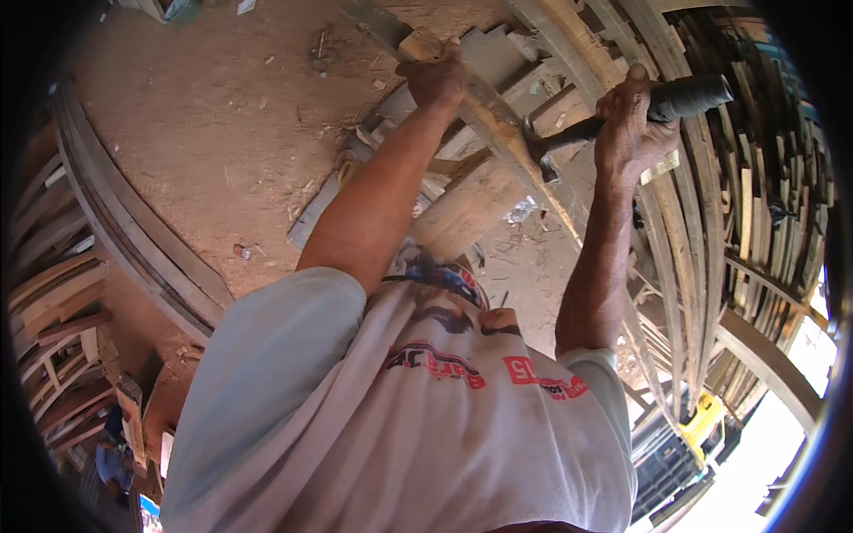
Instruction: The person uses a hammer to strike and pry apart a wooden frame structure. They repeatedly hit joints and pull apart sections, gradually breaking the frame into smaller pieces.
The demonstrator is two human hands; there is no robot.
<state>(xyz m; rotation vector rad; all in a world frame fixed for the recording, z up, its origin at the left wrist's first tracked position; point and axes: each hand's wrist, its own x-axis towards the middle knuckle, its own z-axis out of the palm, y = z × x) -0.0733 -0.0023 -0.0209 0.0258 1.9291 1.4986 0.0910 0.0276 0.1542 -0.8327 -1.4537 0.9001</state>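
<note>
A long, worn wooden plank (pixel 498 120) runs diagonally from the upper left toward the middle right. My left hand (pixel 435 82) is closed around its upper part. In my right hand (pixel 633 131) is a claw hammer (pixel 577 135), gripped on its dark handle, with the thick black wrapped end sticking out to the right. The hammer's metal head lies at the right edge of the plank, and I cannot tell whether it bears on the wood. Below the plank is a broad wooden block (pixel 471 206), among wood offcuts (pixel 524 80).
Long boards (pixel 680 240) stand or lie stacked along the right side. More long boards (pixel 133 195) and piled timber (pixel 62 311) line the left. Reddish dirt floor (pixel 204 98) spreads at the upper left, with scattered chips. A yellow object (pixel 702 425) sits at the lower right.
</note>
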